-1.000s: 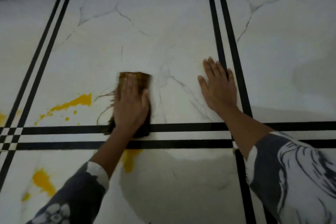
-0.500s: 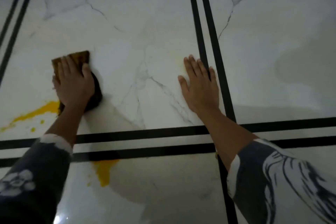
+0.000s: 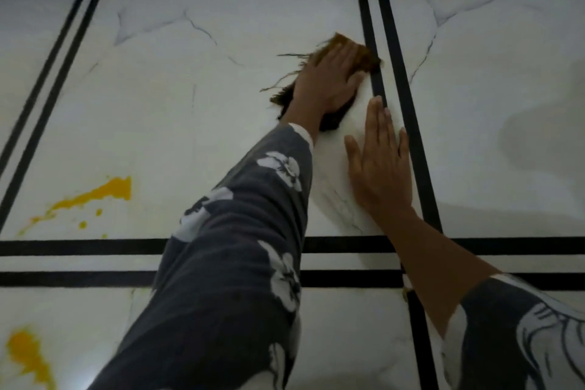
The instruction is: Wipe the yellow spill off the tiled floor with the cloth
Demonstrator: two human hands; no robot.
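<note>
— Yellow spill [image 3: 104, 191]: still on the tiled floor [image 3: 190, 104]?

— Yes. Sits at the near-left corner of the big tile as a streak with droplets, looking the same as half a second ago. Second patch [image 3: 27, 355] on the next tile nearer, hard against the left edge of view. No sign of any wiping there yet.

— So what moves?

— The cloth [image 3: 368, 57]. Half a second back, lay right at the end of the streak. Now lies clear across the same tile on its far-right side, touching the inner one of the two black stripes [image 3: 392, 41] there, well apart from the yellow.

— Meaning for the job?

— Probably the far end of a sweeping stroke. Calls for a long pass back to the left to reach the streak again. Judged from here, leaves most of the work undone.

— And the arms?

— Left sleeve [image 3: 240, 247], dark with white flowers: stretches diagonally from the near edge of view, over the double stripes at the tile's near edge, up to the cloth. Right sleeve [image 3: 522, 342]: comes in from the near-right corner, forearm bare.

— Hands?

— Left hand [image 3: 326, 85]: presses flat on the cloth, fingers straight and slightly spread, not curled round it. Right hand [image 3: 380, 168]: palm down on bare tile just nearer than the cloth, fingers straight and close together, tips by the inner stripe, holding nothing. Looks like a brace for the reach.

— Anything smaller?

— Frayed threads [image 3: 285, 82] trailing from the cloth's left side.
</note>
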